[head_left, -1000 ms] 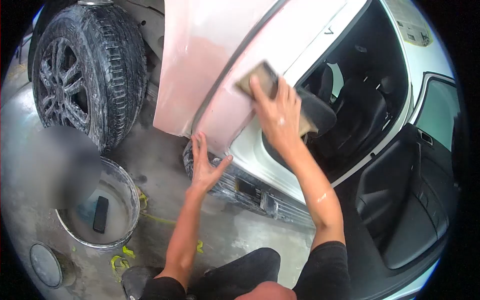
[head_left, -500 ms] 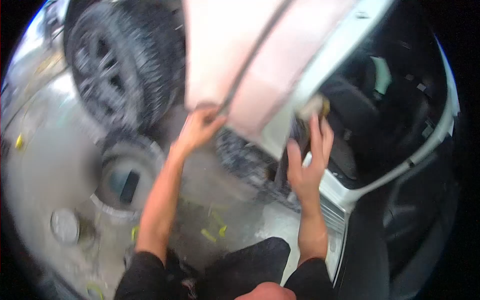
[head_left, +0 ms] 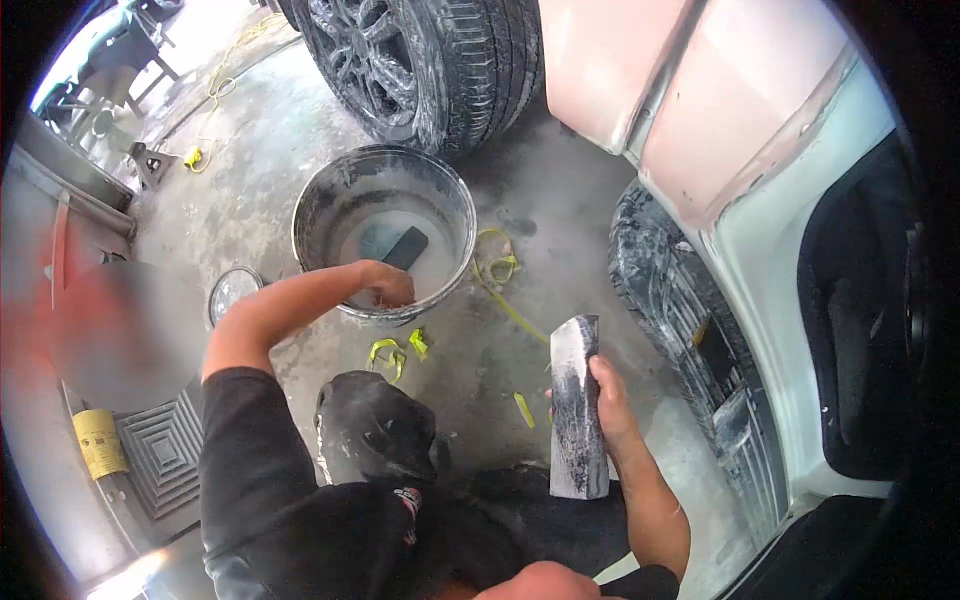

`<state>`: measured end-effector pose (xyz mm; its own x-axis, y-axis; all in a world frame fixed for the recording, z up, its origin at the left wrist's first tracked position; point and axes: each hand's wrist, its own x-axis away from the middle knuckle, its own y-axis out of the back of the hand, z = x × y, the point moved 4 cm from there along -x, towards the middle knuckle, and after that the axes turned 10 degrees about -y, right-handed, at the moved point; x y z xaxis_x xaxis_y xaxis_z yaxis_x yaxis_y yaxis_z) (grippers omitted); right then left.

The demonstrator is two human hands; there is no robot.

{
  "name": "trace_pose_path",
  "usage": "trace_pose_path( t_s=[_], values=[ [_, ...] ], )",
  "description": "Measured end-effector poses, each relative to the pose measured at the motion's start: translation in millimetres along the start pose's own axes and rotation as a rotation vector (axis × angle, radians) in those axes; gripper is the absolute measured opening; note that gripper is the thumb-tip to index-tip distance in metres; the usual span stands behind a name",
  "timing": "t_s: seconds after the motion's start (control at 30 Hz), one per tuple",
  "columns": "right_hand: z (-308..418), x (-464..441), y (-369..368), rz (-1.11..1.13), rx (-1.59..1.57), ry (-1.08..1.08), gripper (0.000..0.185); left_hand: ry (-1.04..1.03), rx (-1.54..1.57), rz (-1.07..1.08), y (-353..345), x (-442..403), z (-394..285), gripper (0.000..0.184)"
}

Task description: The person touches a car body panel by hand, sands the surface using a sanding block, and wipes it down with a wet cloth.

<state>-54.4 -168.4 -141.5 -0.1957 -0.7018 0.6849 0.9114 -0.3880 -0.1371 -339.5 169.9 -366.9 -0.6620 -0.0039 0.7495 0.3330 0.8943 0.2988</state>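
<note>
My left hand (head_left: 391, 287) reaches over the near rim of a dark bucket (head_left: 464, 262). Its fingers curl downward inside; the fingertips and anything in them are hidden. Beside that hand, a dark rectangular block (head_left: 406, 249) lies in the cloudy, whitish liquid (head_left: 375, 235). My right hand (head_left: 614, 400) is closed around a long sanding block (head_left: 577, 415), held upright in front of my lap. The block is dark with pale, wet-looking residue, whitest at its top. To its right is a pinkish, sanded car body panel (head_left: 745, 110).
A dusty wheel (head_left: 470, 70) stands behind the bucket. A dirty black liner (head_left: 665, 270) sits below the panel. Yellow tape scraps (head_left: 525, 410) lie on the wet concrete floor (head_left: 500, 370). A round can (head_left: 236, 292) stands left of the bucket.
My left hand has left the lower edge of the panel and dropped into the bucket. My right hand has come away from the door opening, with the sanding block now plainly visible. My view has swung left.
</note>
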Motion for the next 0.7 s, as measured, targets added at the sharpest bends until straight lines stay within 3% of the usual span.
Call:
trace_pose_path(
  t_s=[0.1, 0.3, 0.33, 0.37, 0.4, 0.43, 0.57, 0.7],
  values=[
    [-1, 0, 2, -0.037, 0.211, 0.083, 0.046, 0.054, 0.084, -0.155, 3, -11, 3, 0.031],
    [28, 28, 0, -0.120, 0.336, 0.214, 0.049, 0.283, -0.138, -0.756, 37, -40, 42, 0.075],
    [32, 34, -4, -0.116, 0.340, 0.212, 0.048, 0.314, -0.210, -0.744, 30, -47, 62, 0.084],
    [37, 37, -6, -0.132, 0.339, 0.228, 0.047, 0.285, -0.257, -0.437, 27, -79, 121, 0.089],
    [40, 38, -8, -0.138, 0.347, 0.247, 0.047, 0.276, -0.674, -0.391, 22, -94, 132, 0.095],
    [38, 37, -10, -0.141, 0.353, 0.267, 0.046, 0.275, -0.660, -0.401, 29, -93, 127, 0.082],
    [27, 23, -13, -0.090, 0.322, 0.203, 0.045, 0.340, -0.556, -0.303, 25, -80, 114, 0.073],
    [33, 24, -14, -0.109, 0.393, 0.317, 0.046, 0.368, -0.418, -0.206, 44, -52, 103, 0.064]
  ],
)
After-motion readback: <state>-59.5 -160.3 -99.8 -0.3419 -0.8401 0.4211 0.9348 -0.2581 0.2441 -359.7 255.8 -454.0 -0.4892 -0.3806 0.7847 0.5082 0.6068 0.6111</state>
